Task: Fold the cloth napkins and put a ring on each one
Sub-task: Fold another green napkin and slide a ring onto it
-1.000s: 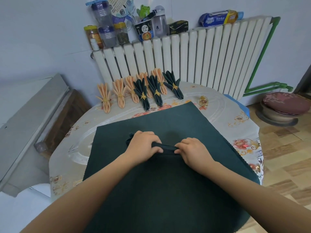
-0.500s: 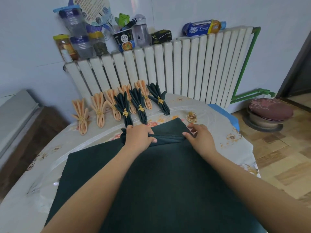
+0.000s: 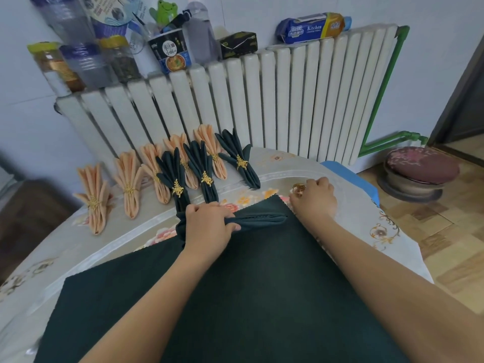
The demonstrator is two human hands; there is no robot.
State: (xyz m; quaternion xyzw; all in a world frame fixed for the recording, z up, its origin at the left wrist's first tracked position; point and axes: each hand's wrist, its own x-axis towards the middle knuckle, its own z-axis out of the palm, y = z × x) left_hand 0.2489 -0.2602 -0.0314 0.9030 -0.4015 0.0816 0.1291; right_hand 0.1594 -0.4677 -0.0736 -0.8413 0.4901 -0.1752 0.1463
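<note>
The gold ring (image 3: 298,190) is largely covered by the right hand (image 3: 314,200), whose fingertips are curled out of sight beyond it, so contact with the ring cannot be told. The middle of the pleated dark green napkin (image 3: 258,221) is hidden inside the grip of the left hand (image 3: 208,226); only its ends are seen. The large dark green cloth (image 3: 235,297) nearer than the ring is cut off by the bottom edge, and both forearms are cropped there too. The bench (image 3: 353,221) beneath that cloth is mostly concealed. Jars on the radiator (image 3: 262,106) beyond the ring are blurred, their labels unreadable.
</note>
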